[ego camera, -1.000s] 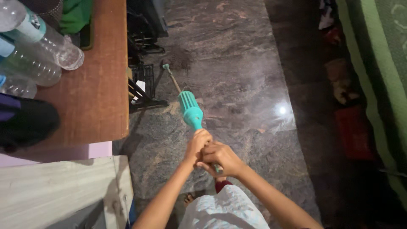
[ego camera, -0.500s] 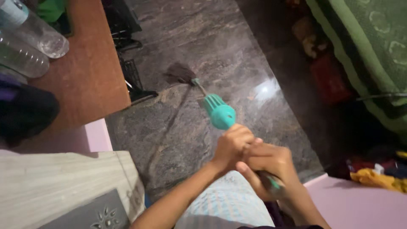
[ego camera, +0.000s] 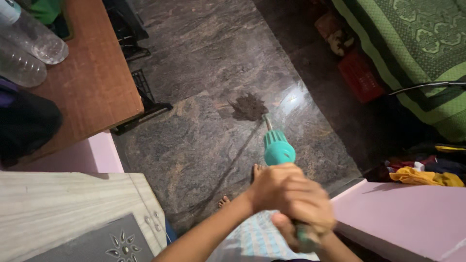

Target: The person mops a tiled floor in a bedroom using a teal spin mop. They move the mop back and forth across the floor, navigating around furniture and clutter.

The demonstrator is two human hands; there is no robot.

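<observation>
Both hands wrapped around a broom (ego camera: 272, 140) handle, held out in front of the body over the stone floor (ego camera: 194, 140). Left hand (ego camera: 274, 187) sits higher on the handle, just below the teal plastic collar, grip pressed tight around the shaft. Right hand (ego camera: 306, 213) is lower and closer to the body, overlapping the left, fingers curled shut on the handle end; this hand is blurred. The broom runs up and away from the hands, thin stick past the collar, dark bristle head (ego camera: 249, 106) touching the floor near a bright light reflection. Bare toes visible on the floor beside the handle, under the hands. Light patterned cloth on the person's lap at bottom centre. Left side: brown wooden surface (ego camera: 92, 82) with clear plastic bottles (ego camera: 34, 43) lying at its far left, and a dark bag (ego camera: 26, 123) at the left edge. Black wire rack (ego camera: 143, 97) on the floor just beside that surface. Lower left: pale wood-grain surface (ego camera: 58, 208) with a grey decorated panel. Right side: green patterned bedspread (ego camera: 412, 43) on a bed, red crate (ego camera: 361, 75) on the floor beside it, pile of coloured clothes (ego camera: 422, 172) further down, pink surface (ego camera: 403, 218) at lower right.
</observation>
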